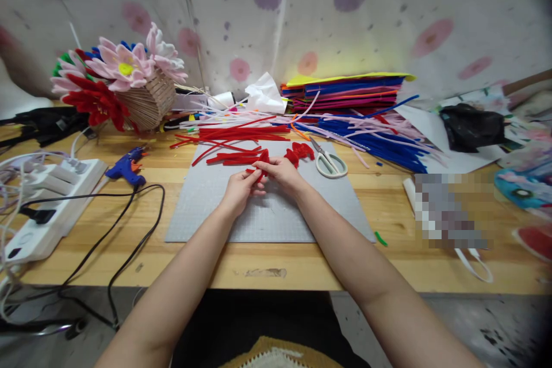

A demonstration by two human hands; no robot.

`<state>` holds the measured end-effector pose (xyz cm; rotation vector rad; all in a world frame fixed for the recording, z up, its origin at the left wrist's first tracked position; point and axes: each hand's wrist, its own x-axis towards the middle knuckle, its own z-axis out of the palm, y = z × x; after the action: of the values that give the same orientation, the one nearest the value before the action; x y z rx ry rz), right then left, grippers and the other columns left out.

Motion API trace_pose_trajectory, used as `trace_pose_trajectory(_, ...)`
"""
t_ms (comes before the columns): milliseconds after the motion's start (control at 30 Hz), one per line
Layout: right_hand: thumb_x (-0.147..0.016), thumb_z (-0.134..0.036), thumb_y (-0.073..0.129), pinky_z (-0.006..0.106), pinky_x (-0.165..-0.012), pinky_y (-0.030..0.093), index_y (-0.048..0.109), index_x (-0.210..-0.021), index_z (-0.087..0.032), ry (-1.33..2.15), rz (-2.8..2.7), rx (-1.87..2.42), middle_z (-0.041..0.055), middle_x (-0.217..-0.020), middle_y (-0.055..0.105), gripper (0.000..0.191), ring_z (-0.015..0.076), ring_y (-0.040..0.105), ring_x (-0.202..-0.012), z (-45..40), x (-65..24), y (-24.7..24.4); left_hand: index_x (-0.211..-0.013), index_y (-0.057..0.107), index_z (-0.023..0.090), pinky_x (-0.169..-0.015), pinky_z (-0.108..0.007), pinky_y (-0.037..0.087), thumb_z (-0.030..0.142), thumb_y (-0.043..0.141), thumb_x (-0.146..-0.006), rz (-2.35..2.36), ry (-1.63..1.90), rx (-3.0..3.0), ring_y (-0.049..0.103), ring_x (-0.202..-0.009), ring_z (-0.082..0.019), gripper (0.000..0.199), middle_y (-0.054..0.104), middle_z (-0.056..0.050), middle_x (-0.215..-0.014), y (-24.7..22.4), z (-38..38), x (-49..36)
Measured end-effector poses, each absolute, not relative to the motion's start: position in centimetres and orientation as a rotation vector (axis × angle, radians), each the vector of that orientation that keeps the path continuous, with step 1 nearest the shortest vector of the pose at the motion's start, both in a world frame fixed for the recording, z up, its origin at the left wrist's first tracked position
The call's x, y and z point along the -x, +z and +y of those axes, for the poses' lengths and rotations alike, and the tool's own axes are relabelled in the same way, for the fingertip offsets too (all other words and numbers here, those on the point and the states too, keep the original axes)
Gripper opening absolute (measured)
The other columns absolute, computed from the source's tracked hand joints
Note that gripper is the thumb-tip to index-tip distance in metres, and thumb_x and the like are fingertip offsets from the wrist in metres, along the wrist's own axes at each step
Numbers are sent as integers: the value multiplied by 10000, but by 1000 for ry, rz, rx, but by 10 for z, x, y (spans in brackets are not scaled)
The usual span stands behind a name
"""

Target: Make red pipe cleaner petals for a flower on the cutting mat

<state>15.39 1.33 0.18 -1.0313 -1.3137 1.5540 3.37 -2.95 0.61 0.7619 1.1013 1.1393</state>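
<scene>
Over the grey cutting mat (276, 218), my left hand (242, 188) and my right hand (282, 175) meet, fingers closed together on a bent red pipe cleaner (263, 157). Part of it shows above the fingertips; the rest is hidden by them. Just behind my right hand lies a bunch of curled red pipe-cleaner pieces (303, 152). Straight red pipe cleaners (233, 158) rest on the mat's far left part. Right of the curled pieces are scissors (330, 162) with pale handles, lying on the mat's edge.
Pipe cleaners in blue (388, 146), pink and red pile along the back, beside a stacked bundle (345, 95). At left stand a basket of pipe-cleaner flowers (150, 100), a blue glue gun (126, 167) and a power strip (56, 207) with trailing cords. A pixelated object (448, 210) lies right.
</scene>
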Motion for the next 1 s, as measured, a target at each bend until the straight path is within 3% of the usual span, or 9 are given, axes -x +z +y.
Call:
trace_pose_trajectory(300, -556, -379, 705, 183, -420, 312, 607, -735, -146, 1556, -1254, 1011, -25, -587, 542, 310, 60, 458, -502, 16, -157, 5, -726, 570, 106, -436, -209, 482, 347, 648, -642, 1209, 1389, -817, 520, -487, -70, 267, 583, -8, -606, 3, -23, -33)
trace_pose_trajectory(567, -576, -439, 657, 195, -417, 259, 635, -721, -156, 1358, -1337, 1107, -35, -563, 530, 319, 45, 352, -454, 16, -150, 4, -734, 574, 104, -473, -222, 507, 374, 667, -621, 1124, 1357, -794, 507, -492, -55, 307, 574, -3, -627, 6, -27, -34)
trace_pose_trajectory(733, -551, -429, 672, 201, -445, 283, 621, -656, -154, 1341, -1295, 1120, -15, -619, 567, 299, 56, 400, -497, 15, -147, 3, -736, 570, 96, -454, -215, 509, 341, 661, -651, 1086, 1265, -740, 495, -469, -47, 275, 576, -6, -620, 4, -28, -34)
trace_pose_trajectory(1000, -549, -390, 683, 198, -510, 356, 571, -666, -154, 1443, -1272, 1023, -29, -618, 545, 286, 74, 472, -558, 14, -147, 1, -805, 593, 100, -438, -211, 497, 317, 664, -660, 1089, 1187, -736, 644, -643, -154, 271, 654, -78, -806, 7, -28, -36)
